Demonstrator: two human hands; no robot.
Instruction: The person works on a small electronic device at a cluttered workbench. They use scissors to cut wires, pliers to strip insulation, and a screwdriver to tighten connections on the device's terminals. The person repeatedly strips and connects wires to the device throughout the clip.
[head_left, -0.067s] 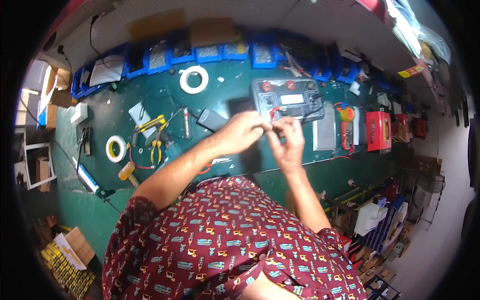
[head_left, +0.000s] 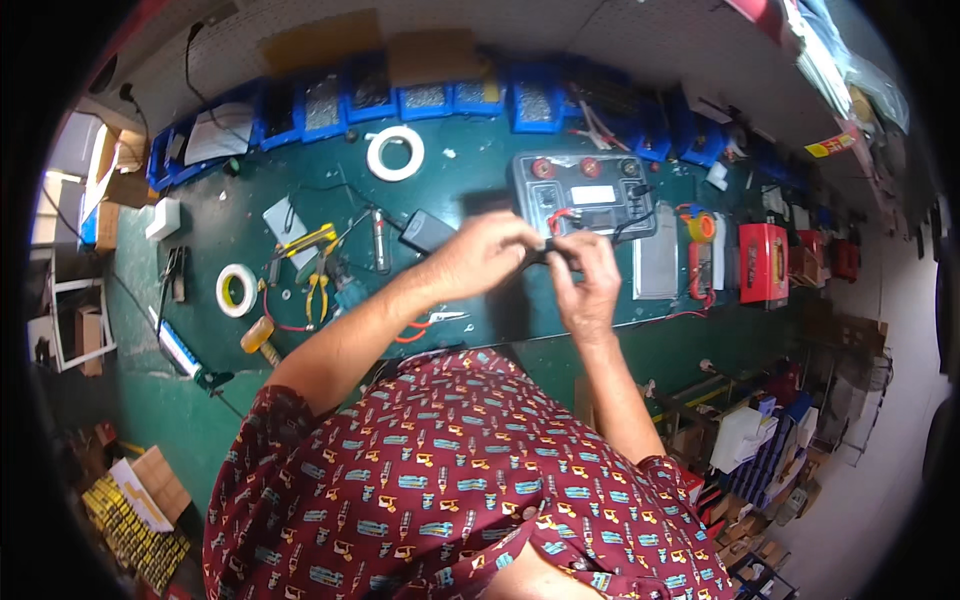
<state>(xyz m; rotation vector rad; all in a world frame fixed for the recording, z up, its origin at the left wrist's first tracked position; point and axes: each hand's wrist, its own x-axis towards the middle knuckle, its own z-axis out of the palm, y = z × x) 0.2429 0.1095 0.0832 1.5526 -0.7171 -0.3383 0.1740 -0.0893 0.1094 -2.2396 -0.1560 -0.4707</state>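
Over the green bench my left hand (head_left: 482, 256) and my right hand (head_left: 588, 285) meet, fingertips pinched together. Between them is a small black piece (head_left: 537, 257), too small and shaded to name its kind. Both hands are closed on it, above the bench. Just beyond my right hand lies a grey case (head_left: 527, 200) with round red knobs on top and a red and a black lead. A black power adapter (head_left: 428, 232) lies by my left wrist. Orange-handled scissors (head_left: 447, 316) lie under my left forearm, partly hidden.
Blue bins (head_left: 322, 108) of small parts line the back. Tape rolls (head_left: 395, 153), yellow-handled pliers (head_left: 318, 290), a mallet (head_left: 256, 338) and a soldering-iron-like tool (head_left: 178, 348) lie left. A red multimeter (head_left: 700, 268) and red box (head_left: 763, 262) stand right.
My fingertips have shifted a little, and the black piece between them now shows more clearly. The whole view has moved slightly; the things on the bench stay put.
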